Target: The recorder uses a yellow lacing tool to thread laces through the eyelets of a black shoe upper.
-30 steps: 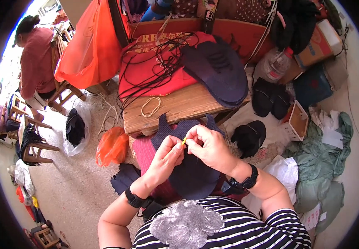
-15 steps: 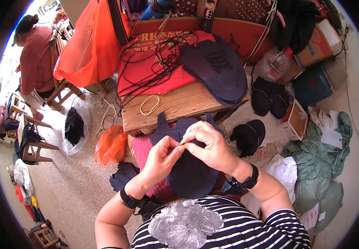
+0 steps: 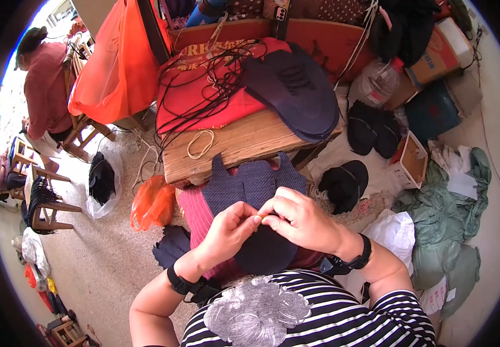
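Over the person's lap, two hands meet. The left hand (image 3: 231, 231) has its thumb and first finger pinched together. The right hand (image 3: 303, 221) has its thumb and first finger pinched together too. The tips of both hands come right up to each other in the middle. If they hold a small thing there, it is too tiny and too hidden to tell what it is. The other fingers curl in. Each wrist has a black band (image 3: 183, 282) on it.

Under the hands is the dark blue cloth (image 3: 254, 180). It lies on the lap, on top of a pink striped cloth (image 3: 192, 203). Two straps stick out at its far end, close to the wooden bench (image 3: 238, 141). The hands hide part of its middle.

On the bench, a red bag (image 3: 241, 110) lies flat, with messy black cords (image 3: 218, 81) on it. A pile of blue pieces (image 3: 305, 101) lies at the right end. On the floor, a black cap (image 3: 345, 185) is on the right, near a white bin (image 3: 402, 173). An orange bag (image 3: 152, 202) is on the left.
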Tool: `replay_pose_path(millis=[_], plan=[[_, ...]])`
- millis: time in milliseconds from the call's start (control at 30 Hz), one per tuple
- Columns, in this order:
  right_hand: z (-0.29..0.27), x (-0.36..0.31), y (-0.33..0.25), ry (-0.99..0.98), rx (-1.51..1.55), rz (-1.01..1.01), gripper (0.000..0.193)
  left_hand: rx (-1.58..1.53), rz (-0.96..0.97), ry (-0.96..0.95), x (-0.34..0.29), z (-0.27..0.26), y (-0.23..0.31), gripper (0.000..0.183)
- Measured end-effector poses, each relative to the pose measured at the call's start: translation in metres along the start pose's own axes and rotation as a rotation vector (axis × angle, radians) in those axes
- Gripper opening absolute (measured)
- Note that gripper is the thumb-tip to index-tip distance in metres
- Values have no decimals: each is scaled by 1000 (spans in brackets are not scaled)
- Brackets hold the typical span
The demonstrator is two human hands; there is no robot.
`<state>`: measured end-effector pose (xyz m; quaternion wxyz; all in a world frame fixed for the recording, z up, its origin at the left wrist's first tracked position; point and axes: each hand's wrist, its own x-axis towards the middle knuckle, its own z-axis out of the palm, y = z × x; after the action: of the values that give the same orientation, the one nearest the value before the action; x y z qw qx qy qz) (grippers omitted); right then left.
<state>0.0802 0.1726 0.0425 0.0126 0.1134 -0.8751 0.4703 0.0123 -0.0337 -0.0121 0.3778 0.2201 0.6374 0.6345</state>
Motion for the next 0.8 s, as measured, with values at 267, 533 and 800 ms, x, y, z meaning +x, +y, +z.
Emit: replay_pose_path(millis=[267, 533, 800], plan=[[-10, -10, 13, 17, 41, -35, 8, 366, 106, -85, 0, -8, 17, 23], [-39, -27, 58, 225, 124, 320, 11, 1231, 537, -202, -3, -5, 19, 73], [-38, -27, 69, 263, 212, 422, 13, 1241, 543, -204, -3, -3, 14, 70]])
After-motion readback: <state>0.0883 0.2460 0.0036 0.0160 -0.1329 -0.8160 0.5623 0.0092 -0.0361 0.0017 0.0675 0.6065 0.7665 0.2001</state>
